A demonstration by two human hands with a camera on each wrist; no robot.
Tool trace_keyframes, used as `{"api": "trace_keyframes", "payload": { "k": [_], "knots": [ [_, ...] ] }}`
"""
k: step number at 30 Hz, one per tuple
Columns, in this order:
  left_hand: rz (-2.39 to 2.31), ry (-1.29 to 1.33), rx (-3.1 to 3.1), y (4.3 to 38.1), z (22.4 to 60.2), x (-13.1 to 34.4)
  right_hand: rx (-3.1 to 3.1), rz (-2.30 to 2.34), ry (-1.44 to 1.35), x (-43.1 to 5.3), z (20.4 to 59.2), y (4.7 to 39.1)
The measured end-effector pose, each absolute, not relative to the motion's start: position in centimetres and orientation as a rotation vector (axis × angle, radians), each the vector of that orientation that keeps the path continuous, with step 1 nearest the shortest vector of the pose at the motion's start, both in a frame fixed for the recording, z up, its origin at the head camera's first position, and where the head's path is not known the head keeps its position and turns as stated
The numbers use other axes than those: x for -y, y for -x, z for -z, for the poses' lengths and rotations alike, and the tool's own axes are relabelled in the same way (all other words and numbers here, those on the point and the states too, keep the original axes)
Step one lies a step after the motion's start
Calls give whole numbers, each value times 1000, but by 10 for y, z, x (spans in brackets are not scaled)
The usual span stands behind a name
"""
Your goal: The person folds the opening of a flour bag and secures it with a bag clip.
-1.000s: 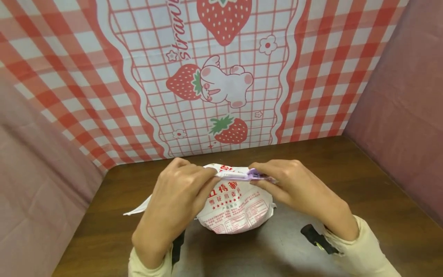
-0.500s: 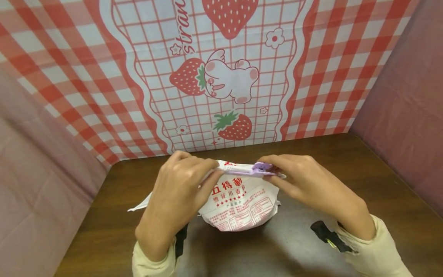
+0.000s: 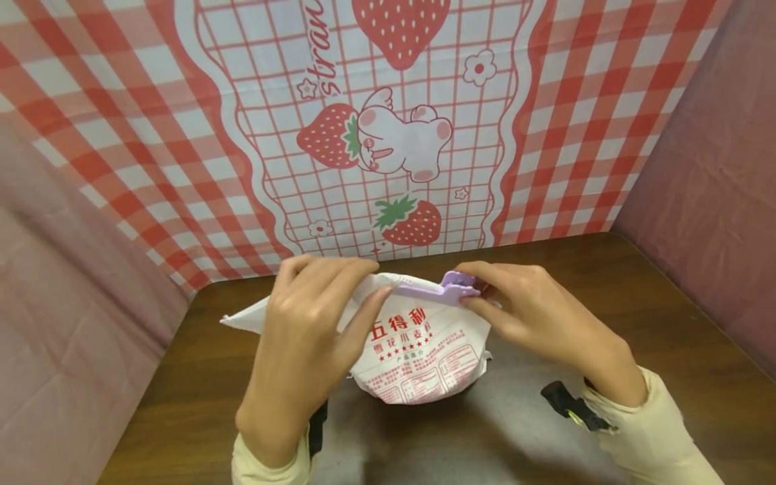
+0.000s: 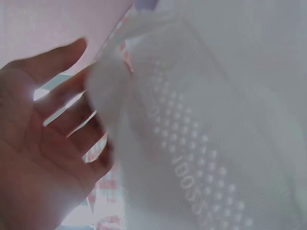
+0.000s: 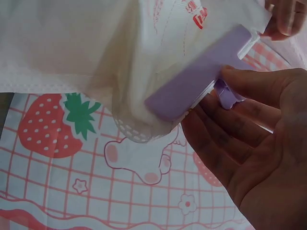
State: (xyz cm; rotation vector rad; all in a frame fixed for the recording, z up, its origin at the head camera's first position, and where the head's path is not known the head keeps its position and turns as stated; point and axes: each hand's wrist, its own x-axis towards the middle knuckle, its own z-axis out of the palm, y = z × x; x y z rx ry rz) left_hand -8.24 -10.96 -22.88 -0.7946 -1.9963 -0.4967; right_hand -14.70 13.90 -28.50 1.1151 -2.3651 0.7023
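A white flour bag (image 3: 418, 357) with red print is at the middle of the table, its top folded over. Along that fold lies a purple bag clip (image 3: 421, 291). My right hand (image 3: 539, 306) pinches the clip's right end between thumb and fingers; in the right wrist view the clip (image 5: 201, 72) sits across the bag's top corner. My left hand (image 3: 309, 330) is at the left part of the fold, thumb and fingers spread apart. In the left wrist view its fingers (image 4: 81, 120) are loosely extended beside the bag's white edge, partly behind it.
The brown wooden table (image 3: 194, 404) extends to both sides. Behind it hangs a red-and-white checked cloth (image 3: 388, 135) with strawberries. Pink cloth (image 3: 703, 155) closes off the right side, and more pink cloth (image 3: 73, 323) the left.
My left fingers have loosened and spread from the fold. The bag's left corner has risen and more of the clip shows. My right hand keeps its pinch, a little higher than before.
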Motion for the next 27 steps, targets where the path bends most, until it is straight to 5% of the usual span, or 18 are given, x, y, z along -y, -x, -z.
{"api": "trace_keyframes", "payload": {
  "k": [27],
  "knots": [
    [276, 1140, 1979, 51, 254, 77, 2279, -706, -925, -181, 251, 128]
  ]
}}
